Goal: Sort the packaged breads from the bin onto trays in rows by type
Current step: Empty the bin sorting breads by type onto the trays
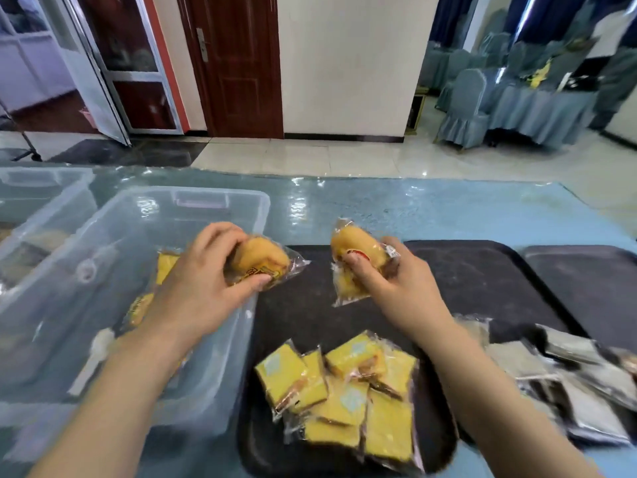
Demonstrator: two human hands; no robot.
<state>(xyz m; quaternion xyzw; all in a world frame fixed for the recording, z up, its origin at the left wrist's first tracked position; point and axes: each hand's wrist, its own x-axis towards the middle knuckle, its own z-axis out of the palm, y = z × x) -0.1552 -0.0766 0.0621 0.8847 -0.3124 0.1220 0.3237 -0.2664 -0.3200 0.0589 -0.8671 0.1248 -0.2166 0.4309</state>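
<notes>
My left hand grips a round golden bun in clear wrap over the right rim of the clear plastic bin. My right hand holds a second wrapped golden bun above the far part of the black tray. Several wrapped yellow square cakes lie in a loose pile on the tray's near end. More yellow packets show inside the bin behind my left hand.
Silvery-grey packets lie at the tray's right edge. A second black tray sits further right, another clear bin at far left. All rest on a blue glossy table.
</notes>
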